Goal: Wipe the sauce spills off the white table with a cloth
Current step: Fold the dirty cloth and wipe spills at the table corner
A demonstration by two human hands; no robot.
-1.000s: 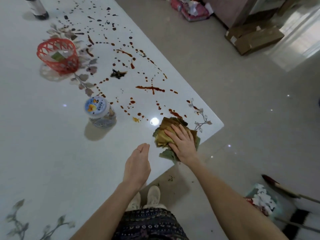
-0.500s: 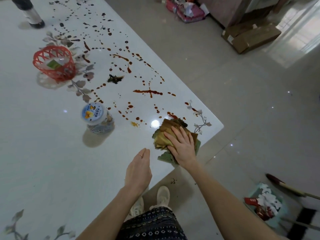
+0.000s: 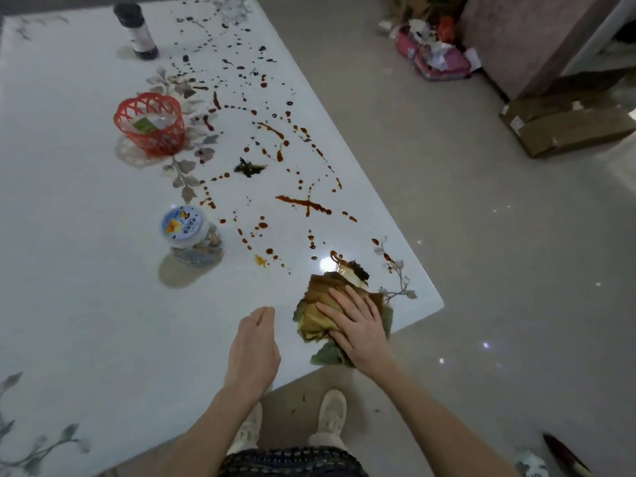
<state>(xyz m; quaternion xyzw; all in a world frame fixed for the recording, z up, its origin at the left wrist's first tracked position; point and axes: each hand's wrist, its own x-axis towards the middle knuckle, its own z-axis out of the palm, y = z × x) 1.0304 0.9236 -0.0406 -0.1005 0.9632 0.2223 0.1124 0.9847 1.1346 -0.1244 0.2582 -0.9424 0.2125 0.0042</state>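
Pale tiled floor all round, and a big glossy white table (image 3: 86, 287) with grey leaf prints takes up most of the room from where I'm standing. Sauce spills (image 3: 303, 203) everywhere, seriously: reddish-brown dots, drips and a cross-shaped streak run from the far end right down toward the near right corner.

The cloth (image 3: 316, 315) sits on that near corner, close to the table's front edge. It's bunched up, stained brown-yellow on top, with a green part poking out underneath at the edge. The person's right hand (image 3: 358, 325) lies flat on it, fingers spread and straight, palm down, pressing it to the tabletop. Right at the cloth's far side there's a little dark clump with a wet smear of sauce.

Their left hand (image 3: 253, 342) is just beside the cloth, not touching it, turned on its edge with the fingers together and loosely curved, holding nothing. Can't tell if it actually rests on the table.

Other stuff on the table: a red lattice basket (image 3: 151, 123) further back on the left, a clear jar (image 3: 187, 228) with a blue-and-white lid nearer, a dark bottle (image 3: 136, 31) at the far end, and a dark leafy scrap (image 3: 248, 166) in the middle of the splatter. Off on the floor are a cardboard box (image 3: 568, 127) and a pink bag (image 3: 437, 60) stuffed with rubbish. Light shoes (image 3: 332, 413) show below the table edge.
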